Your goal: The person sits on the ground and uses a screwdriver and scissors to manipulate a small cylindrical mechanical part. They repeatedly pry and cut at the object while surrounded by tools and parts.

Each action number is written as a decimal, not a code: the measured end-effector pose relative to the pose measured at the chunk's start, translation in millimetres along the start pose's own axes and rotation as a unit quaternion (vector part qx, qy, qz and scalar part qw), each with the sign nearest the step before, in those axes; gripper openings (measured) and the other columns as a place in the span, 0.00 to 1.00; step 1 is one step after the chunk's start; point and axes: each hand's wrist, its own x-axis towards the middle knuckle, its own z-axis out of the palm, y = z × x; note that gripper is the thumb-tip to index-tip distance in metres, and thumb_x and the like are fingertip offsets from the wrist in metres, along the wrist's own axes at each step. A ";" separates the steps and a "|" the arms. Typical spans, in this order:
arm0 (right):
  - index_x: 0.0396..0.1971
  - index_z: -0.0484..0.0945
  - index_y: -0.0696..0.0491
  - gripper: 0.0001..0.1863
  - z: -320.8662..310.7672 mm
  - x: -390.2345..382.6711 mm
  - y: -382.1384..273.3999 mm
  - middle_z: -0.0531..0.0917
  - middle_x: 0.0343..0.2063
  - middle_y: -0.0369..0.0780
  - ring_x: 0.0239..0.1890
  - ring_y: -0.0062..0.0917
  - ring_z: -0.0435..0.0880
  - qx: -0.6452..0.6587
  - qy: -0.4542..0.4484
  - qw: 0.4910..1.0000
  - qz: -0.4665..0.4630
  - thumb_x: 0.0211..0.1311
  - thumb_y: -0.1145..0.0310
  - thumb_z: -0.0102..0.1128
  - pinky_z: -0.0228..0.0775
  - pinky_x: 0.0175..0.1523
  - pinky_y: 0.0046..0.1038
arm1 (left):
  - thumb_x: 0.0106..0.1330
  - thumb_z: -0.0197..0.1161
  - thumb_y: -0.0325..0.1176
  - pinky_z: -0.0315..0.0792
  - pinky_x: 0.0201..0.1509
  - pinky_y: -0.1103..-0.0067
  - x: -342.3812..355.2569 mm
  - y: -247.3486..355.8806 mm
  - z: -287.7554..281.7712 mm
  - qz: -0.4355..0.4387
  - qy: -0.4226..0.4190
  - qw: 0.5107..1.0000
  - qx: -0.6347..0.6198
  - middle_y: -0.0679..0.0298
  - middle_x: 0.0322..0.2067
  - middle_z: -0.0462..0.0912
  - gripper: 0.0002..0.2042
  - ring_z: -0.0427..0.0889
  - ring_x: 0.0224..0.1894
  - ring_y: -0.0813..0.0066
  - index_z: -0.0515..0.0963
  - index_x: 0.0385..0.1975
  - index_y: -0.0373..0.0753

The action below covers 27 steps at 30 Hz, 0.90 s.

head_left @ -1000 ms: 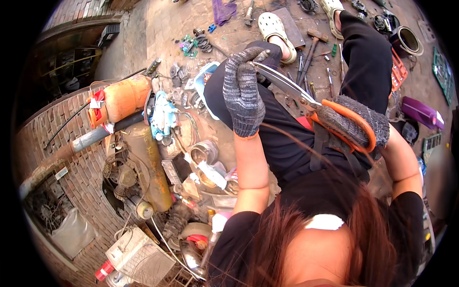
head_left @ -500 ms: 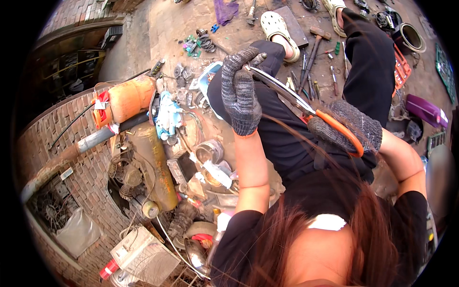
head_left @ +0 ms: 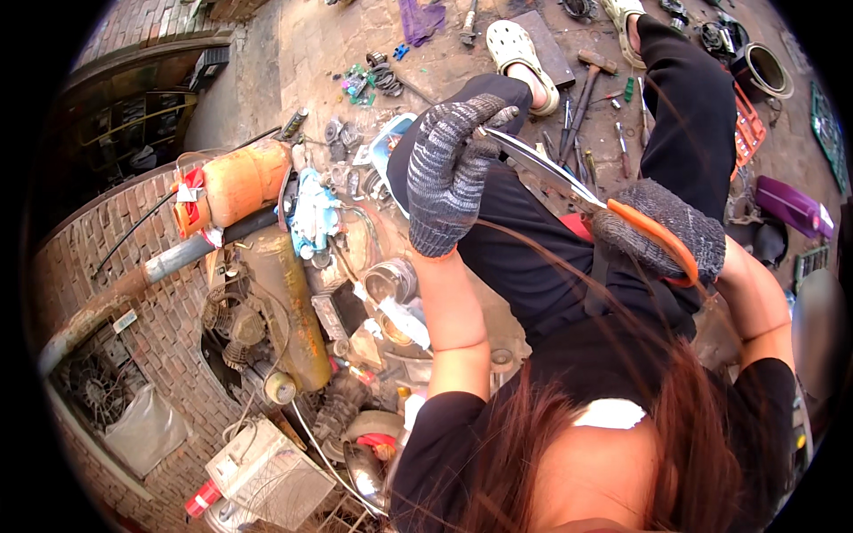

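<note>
Dark grey knitted gloves cover both hands. My right hand (head_left: 659, 229) is wrapped round the orange handle of a tool with a long, narrow metal blade (head_left: 542, 166). Its exact kind is unclear. The blade slants up and left across my lap to my left hand (head_left: 451, 173), whose bent fingers close at its tip. How the fingertips meet the tip is partly hidden. Below the blade, between my thighs, shows a bit of something red (head_left: 576, 226), mostly covered.
A hammer (head_left: 586, 93), screwdrivers and other hand tools lie on the ground between my feet. To the left are an orange cylinder (head_left: 253, 182), a yellowish tank (head_left: 289, 311) and piled metal parts. A purple container (head_left: 791, 204) and an orange tray (head_left: 748, 129) lie right.
The blade and my right hand have shifted slightly right and down. My left hand has turned, showing more of its back, and its wrist has moved a little left.
</note>
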 end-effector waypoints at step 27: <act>0.43 0.71 0.56 0.19 28.7 -0.4 -3.2 0.73 0.18 0.36 0.21 0.20 0.74 0.053 0.099 0.990 0.083 0.54 0.63 0.61 0.66 0.28 0.26 | 0.64 0.56 0.33 0.73 0.35 0.77 -5.7 4.1 32.5 -0.144 0.218 0.887 -0.382 0.57 0.35 0.75 0.17 0.74 0.32 0.74 0.68 0.49 0.33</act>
